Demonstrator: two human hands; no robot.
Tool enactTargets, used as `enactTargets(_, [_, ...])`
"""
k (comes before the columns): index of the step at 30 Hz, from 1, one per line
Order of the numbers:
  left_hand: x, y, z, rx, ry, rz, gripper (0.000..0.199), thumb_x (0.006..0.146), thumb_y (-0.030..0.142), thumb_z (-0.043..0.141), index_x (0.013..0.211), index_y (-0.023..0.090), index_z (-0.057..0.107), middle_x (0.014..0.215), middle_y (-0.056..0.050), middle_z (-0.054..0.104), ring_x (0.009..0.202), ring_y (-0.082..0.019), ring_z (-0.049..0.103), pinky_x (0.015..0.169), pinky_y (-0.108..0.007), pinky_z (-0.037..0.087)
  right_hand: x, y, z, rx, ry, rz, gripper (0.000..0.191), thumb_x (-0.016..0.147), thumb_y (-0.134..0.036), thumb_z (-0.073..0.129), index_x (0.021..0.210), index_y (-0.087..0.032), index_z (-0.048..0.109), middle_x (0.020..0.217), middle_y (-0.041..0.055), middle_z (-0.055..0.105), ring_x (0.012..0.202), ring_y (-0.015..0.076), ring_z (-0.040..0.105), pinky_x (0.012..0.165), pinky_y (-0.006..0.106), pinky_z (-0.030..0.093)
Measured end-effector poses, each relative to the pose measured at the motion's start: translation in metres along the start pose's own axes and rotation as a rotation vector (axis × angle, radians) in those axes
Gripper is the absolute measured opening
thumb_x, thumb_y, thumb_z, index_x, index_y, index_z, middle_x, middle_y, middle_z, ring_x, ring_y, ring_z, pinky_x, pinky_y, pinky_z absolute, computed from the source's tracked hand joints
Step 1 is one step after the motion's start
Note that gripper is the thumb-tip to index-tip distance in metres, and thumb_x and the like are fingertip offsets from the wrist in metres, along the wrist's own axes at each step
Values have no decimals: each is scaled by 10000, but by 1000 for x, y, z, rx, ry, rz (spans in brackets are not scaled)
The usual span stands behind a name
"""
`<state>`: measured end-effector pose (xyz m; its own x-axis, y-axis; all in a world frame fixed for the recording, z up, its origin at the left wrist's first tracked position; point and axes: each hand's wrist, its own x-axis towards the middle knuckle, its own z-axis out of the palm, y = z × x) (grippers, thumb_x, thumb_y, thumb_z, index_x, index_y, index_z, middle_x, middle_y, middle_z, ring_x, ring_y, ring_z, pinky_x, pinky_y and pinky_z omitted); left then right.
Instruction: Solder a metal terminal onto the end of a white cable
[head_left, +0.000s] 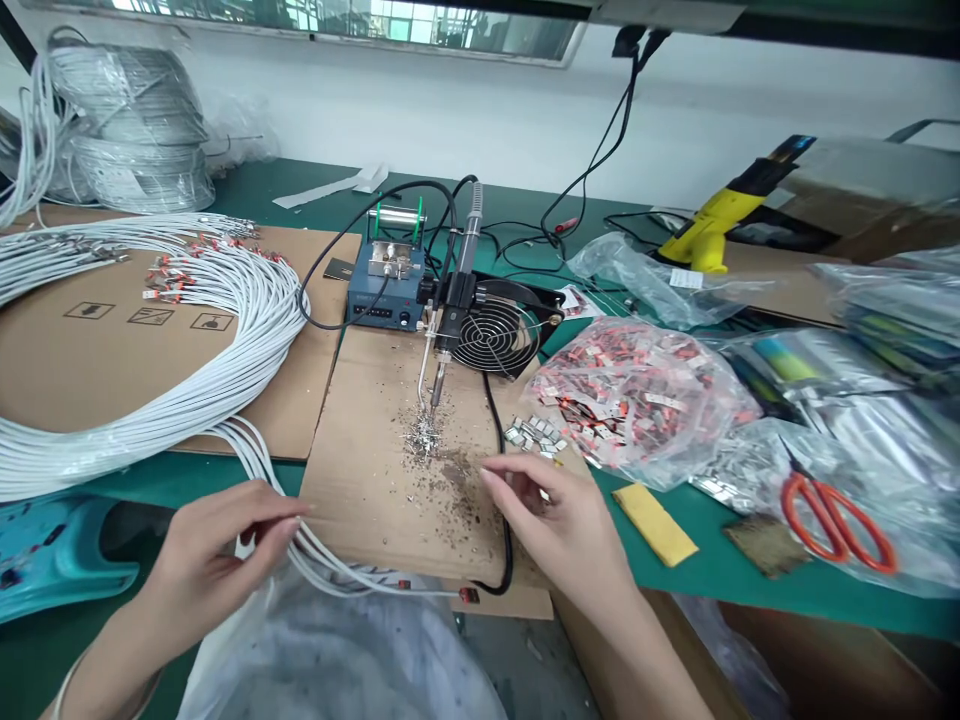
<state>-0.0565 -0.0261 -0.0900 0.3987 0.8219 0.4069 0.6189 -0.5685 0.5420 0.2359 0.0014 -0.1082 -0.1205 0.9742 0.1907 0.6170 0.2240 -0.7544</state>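
My left hand (pixel 225 555) is closed in a pinch, thumb and forefinger tips together beside a bundle of white cables (pixel 322 560). Whatever lies between those tips is too small to make out. The cables run over the near edge of the cardboard, and one ends in an orange-red connector (pixel 469 595). My right hand (pixel 566 510) hovers over the cardboard's right side, thumb and forefinger nearly meeting and the other fingers curled; anything inside is hidden. Ahead of both hands, a soldering iron (pixel 455 310) hangs tip-down in a stand above a heap of solder bits (pixel 424 437).
Small metal connector shells (pixel 536 435) lie near a bag of orange-and-white connectors (pixel 637 390). Behind stand a blue soldering unit (pixel 385 290) and a fan (pixel 491 335). A yellow sponge (pixel 655 523) and orange-handled scissors (pixel 836 520) lie right. A large cable coil (pixel 255 370) fills the left.
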Motion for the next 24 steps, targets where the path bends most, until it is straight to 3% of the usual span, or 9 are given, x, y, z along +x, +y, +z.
enactTargets(4, [1,-17,-1,51,132,-11,216,770,54,541,932,197,558,795,-7,595,675,-97,554,569,-190,423,29,-9,15,3,-72,-17,161,812,-277,520,813,-162,633,731,36,588,642,131,509,607,257,381])
enactTargets(9, [0,-30,4,29,160,-63,186,769,49,534,898,178,569,724,2,576,593,-82,523,497,-177,390,51,-8,31,-18,-98,-42,159,781,-297,549,791,-176,651,686,26,576,661,142,522,642,272,371])
enactTargets(24, [0,-32,5,-35,180,-63,208,751,36,523,883,182,588,731,8,582,586,-91,524,483,-194,381,50,-2,32,70,-45,-65,173,799,-279,524,714,-162,621,691,32,570,652,130,518,632,254,384])
